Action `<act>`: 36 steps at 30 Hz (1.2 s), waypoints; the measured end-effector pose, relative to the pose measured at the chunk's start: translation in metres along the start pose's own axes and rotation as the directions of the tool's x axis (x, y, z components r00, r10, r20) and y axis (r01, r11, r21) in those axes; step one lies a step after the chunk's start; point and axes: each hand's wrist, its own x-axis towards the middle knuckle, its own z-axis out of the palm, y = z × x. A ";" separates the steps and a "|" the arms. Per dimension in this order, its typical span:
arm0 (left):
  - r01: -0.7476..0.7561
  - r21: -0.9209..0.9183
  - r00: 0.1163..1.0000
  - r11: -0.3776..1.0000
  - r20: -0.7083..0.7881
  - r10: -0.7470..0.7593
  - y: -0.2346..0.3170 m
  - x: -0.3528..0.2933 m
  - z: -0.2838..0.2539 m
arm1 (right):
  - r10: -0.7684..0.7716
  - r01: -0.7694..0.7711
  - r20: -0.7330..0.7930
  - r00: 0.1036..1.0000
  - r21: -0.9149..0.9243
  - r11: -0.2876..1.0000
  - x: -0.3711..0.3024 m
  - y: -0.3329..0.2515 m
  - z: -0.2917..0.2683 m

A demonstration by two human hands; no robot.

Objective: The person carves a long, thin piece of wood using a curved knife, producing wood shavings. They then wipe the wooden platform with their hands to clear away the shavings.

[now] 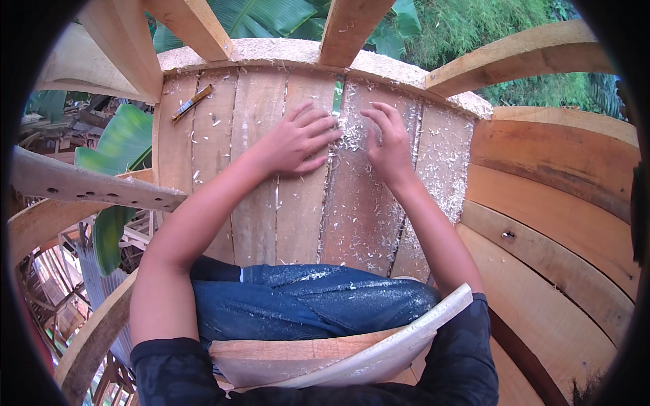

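My left hand (302, 140) rests palm down on the wooden planks (257, 135), fingers spread toward a small heap of pale wood shavings (352, 134). Across that heap, my right hand (389, 142) is held with curved fingers and thumb apart; nothing shows in its grasp. Whether its fingertips touch the wood I cannot tell. Between the hands, a narrow green strip (337, 98) shows at the seam of two planks; I cannot make out if it is a gap or a thing. More shavings lie scattered over the boards, thickest on the right.
A slim brown stick-like item (192, 103) lies on the far left planks. Curved wooden ribs (521, 57) rise around the planks, with board siding (555, 203) at right. A holed beam (95, 179) juts in from the left. Close to my body, a curved board (365, 358) crosses my lap.
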 end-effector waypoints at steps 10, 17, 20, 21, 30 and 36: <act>-0.159 -0.103 0.941 0.982 0.286 0.182 0.003 -0.016 -0.001 | 0.259 -0.259 0.010 0.966 0.071 0.963 0.019 0.014 -0.001; 0.122 0.212 0.992 0.970 -0.006 -0.123 -0.005 0.009 0.000 | -0.150 0.194 0.218 0.964 -0.196 0.961 -0.015 -0.007 0.009; -0.107 0.063 0.992 0.992 0.075 0.102 -0.011 0.001 -0.010 | -0.134 0.199 0.202 0.970 -0.353 0.914 -0.018 0.006 -0.001; -0.142 -0.006 0.987 0.990 0.079 0.142 -0.009 -0.008 -0.008 | -0.033 0.087 0.132 0.991 -0.421 0.903 -0.018 0.012 -0.001; 0.197 0.241 0.975 0.950 0.053 -0.216 -0.012 0.007 -0.003 | 0.030 0.032 0.215 0.976 -0.281 0.959 -0.029 -0.006 0.025; 0.087 0.078 0.991 0.993 -0.107 -0.079 -0.015 0.000 -0.020 | -0.063 0.173 0.323 0.944 -0.323 0.931 -0.034 -0.022 0.036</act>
